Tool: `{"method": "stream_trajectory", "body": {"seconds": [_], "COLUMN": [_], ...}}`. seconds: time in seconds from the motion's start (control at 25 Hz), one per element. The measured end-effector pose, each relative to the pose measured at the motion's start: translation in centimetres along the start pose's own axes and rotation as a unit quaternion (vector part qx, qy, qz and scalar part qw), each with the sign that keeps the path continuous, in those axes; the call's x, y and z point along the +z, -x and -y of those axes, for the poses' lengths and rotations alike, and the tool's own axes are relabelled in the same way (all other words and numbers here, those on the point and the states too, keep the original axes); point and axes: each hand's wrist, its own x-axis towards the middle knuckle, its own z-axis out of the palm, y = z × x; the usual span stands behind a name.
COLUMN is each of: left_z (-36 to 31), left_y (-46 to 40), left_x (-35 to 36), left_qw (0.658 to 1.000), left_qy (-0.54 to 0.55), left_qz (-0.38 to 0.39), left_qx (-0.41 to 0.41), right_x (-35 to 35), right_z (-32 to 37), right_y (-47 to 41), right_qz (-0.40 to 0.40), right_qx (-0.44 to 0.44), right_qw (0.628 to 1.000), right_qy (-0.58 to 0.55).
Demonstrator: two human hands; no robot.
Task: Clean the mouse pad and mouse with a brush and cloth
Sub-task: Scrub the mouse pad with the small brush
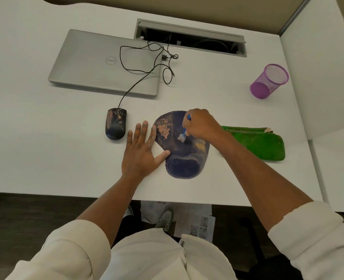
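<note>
Two bare hands work over a dark blue mouse pad (184,150) lying near the front edge of a white bench (45,148), a little right of its middle. The right hand (200,125) is clenched around a small blue brush (184,133), whose pale bristles touch the centre of the pad, between tan smears at the pad's upper left and lower right. The left hand (140,150) lies flat with fingers spread and straight, palm on the bench, its thumb and forefinger touching the pad's left edge. A black wired mouse (116,123), streaked with the same tan dirt, sits on the bench just left of the pad, apart from the left hand's fingertips; its black cord (146,63) loops back over a closed silver laptop (98,63) toward the rear edge. A folded green cloth (264,144) lies on the bench just right of the pad, partly behind the right forearm. A purple mesh cup (269,80) stands toward the rear right corner, well apart from the cloth. An open cable slot (189,38) runs along the rear edge, behind the laptop. Rolled cream sleeves (312,233) cover both upper arms.
</note>
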Motion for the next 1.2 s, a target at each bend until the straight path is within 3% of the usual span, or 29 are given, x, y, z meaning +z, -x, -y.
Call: {"method": "stream_trajectory", "body": {"seconds": [0.12, 0.36, 0.52, 0.72, 0.96, 1.2], "left_z": [-0.1, -0.1, -0.1, -0.2, -0.1, -0.1], "left_y": [0.0, 0.1, 0.0, 0.0, 0.0, 0.0], "left_x": [-0.1, -0.2, -0.2, 0.0, 0.1, 0.1], "left_qw": [1.0, 1.0, 1.0, 1.0, 1.0, 1.0], "left_qy": [-0.002, -0.001, -0.004, -0.008, -0.011, -0.005], "left_qz": [0.006, 0.002, 0.009, 0.008, 0.006, 0.005], "left_qx": [-0.001, -0.001, -0.001, -0.001, 0.0, -0.002], "right_x": [-0.3, -0.5, -1.7, -1.0, -2.8, -2.5], "right_z": [0.8, -1.2, -2.5, -3.8, -3.8, -4.7], "right_y": [-0.4, 0.4, 0.3, 2.0, 1.0, 0.8], "right_qz": [-0.049, 0.04, -0.088, -0.029, -0.133, -0.002], "right_qx": [-0.025, 0.009, 0.026, 0.041, 0.036, 0.1], "right_qw": [0.997, 0.999, 0.996, 0.996, 0.99, 0.993], "right_qy": [-0.047, 0.024, 0.018, 0.073, 0.039, 0.059]}}
